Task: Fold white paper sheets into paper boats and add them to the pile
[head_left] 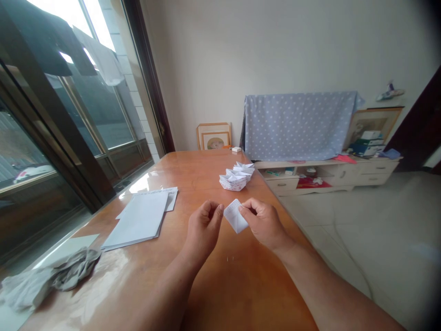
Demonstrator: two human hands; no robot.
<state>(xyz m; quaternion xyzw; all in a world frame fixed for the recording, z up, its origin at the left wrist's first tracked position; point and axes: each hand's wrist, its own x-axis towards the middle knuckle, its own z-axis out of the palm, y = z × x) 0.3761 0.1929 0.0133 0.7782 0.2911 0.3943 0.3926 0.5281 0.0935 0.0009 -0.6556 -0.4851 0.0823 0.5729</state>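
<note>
Above the wooden table, a small square of folded paper with faint writing is held on its corner, like a diamond. My right hand pinches its right side between thumb and fingers. Beside its left corner is my left hand, thumb and fingertips pressed together; whether they grip the corner I cannot tell. Beyond my hands, several folded paper boats stand in a cluster near the table's right edge. To the left lies a stack of paper sheets, some with writing.
The glossy table reflects window light. A crumpled grey cloth lies at its near left. A small white box sits at the far end. Right of the table is a low cabinet beside a dotted blue cloth.
</note>
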